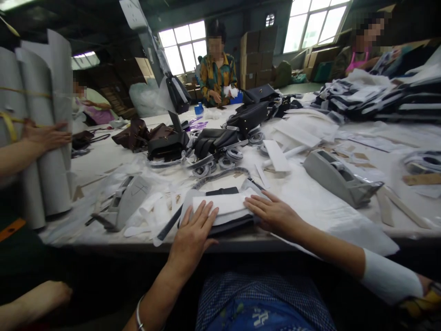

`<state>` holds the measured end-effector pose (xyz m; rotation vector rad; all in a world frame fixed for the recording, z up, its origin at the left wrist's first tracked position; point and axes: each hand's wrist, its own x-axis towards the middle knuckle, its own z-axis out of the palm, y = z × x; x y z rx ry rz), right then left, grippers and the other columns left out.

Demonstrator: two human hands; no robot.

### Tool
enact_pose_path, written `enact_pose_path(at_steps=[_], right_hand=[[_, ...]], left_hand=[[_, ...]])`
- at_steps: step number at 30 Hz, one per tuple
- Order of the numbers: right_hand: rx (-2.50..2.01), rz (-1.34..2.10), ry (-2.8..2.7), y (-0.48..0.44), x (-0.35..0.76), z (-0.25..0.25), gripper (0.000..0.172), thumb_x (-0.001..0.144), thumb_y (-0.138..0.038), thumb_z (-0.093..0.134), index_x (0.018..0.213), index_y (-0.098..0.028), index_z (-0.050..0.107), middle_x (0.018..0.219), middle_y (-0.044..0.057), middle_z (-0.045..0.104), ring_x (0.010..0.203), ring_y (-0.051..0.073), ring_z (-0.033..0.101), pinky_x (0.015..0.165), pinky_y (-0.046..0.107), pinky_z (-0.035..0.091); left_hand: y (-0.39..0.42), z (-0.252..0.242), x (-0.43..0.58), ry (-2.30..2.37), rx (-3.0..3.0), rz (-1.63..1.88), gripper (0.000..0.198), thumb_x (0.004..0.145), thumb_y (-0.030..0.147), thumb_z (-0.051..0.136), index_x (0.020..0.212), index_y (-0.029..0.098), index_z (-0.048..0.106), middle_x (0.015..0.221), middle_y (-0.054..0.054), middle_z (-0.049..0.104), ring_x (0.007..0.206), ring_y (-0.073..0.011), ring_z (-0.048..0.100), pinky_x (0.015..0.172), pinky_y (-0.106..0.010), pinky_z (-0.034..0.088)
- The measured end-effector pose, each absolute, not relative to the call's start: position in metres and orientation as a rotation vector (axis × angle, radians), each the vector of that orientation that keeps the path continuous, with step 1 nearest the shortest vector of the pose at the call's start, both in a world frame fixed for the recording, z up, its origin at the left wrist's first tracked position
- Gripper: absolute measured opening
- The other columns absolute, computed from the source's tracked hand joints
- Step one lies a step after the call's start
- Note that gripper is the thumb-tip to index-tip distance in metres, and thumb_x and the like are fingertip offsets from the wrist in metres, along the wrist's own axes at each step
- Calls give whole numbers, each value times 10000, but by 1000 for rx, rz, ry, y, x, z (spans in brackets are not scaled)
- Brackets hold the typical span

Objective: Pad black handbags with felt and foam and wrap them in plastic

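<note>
A dark handbag (231,227) lies flat at the table's front edge, with a folded white foam sheet (227,203) on top of it. My left hand (196,225) rests on the left end of the sheet, fingers stretched out. Across the right end lies my right hand (272,209), its fingers extended and flat. Behind the bag curves a dark handle strap (223,174) in a clear wrapping. A dark strip in a pale sleeve (168,225) sticks out to the left of the bag.
Grey tape dispensers stand left (120,202) and right (341,177). Several black bags (215,143) and wrapped straps lie beyond. At the left, another person's hand (44,138) holds grey rolls (51,170). Co-workers stand across the table. A post (155,59) rises behind.
</note>
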<state>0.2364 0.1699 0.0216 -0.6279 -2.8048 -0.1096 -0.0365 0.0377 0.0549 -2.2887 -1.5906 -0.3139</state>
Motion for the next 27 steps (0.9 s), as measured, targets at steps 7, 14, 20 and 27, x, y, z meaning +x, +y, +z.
enact_pose_path(at_steps=[7,14,20,27], right_hand=[[-729,-22,-2599,160,242,29,422,906,-115,566,1326,-164,571,1369,141,599,1283,320,532,1087,546,389],[-1118,1538,-1732,83,213,9,250,904,-410,621,1053,-211,590,1093,80,693,973,224,680,879,373,531],[-923,1887,-663,71,171,16,350,646,-256,799,865,-209,530,972,23,665,1124,214,612,1028,334,418],[-849,1958,-611,86,134,14,410,628,-206,759,1015,-203,626,968,14,696,1010,210,647,960,368,456]], left_hand=[[48,19,-52,-1525,-2242,-395,510,917,90,544,1416,179,487,1432,-83,555,1308,-281,540,1056,-476,474],[48,-7,-56,-1582,-2208,-596,484,957,79,466,1419,222,486,1390,-34,601,1278,-225,569,1048,-411,476],[50,-5,-62,-1502,-2211,-681,487,971,174,496,1450,248,453,1381,-38,610,1239,-226,598,1037,-390,486],[47,-12,-74,-1625,-2105,-860,536,984,293,477,1507,318,363,1347,-52,632,1129,-254,663,953,-393,536]])
